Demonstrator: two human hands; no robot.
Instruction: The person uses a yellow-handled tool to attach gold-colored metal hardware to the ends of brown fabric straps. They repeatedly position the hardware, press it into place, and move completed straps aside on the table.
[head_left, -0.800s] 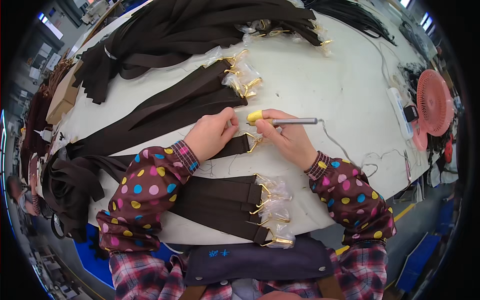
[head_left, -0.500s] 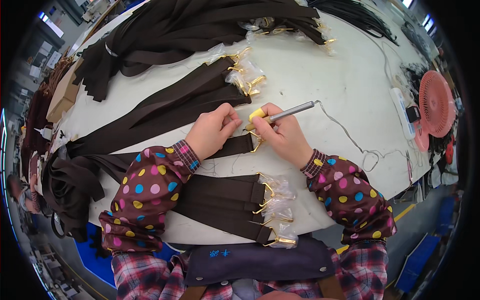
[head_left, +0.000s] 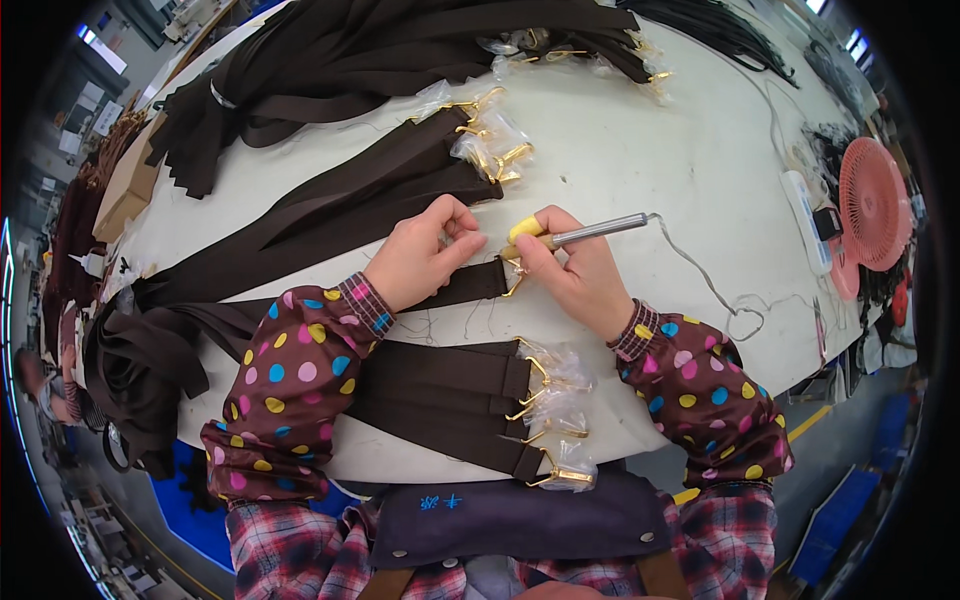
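Observation:
My right hand (head_left: 572,268) grips a corded pen-shaped tool (head_left: 600,229), like a soldering iron, with a silver shaft and its tip pointing left. A yellow cover (head_left: 524,230) wraps a fingertip of that hand. Under the tip lies the end of a dark brown strap (head_left: 480,281) with a gold metal buckle (head_left: 513,277). Over this strap, my left hand (head_left: 420,252) is closed, thumb and forefinger drawn together; whatever lies between them is too small to make out. Loose threads (head_left: 480,312) trail below the strap.
Finished-looking straps (head_left: 450,395) with plastic-wrapped gold buckles lie nearest me; more straps (head_left: 340,205) and a large bundle (head_left: 330,60) lie beyond. At right are a power strip (head_left: 806,222), a pink fan (head_left: 874,205) and the tool's cord (head_left: 690,270). A cardboard box (head_left: 128,190) stands left.
The pen-shaped tool and my right hand have shifted slightly right. My left hand has moved a little left, its fingers still drawn together. The strap stays nearly in place.

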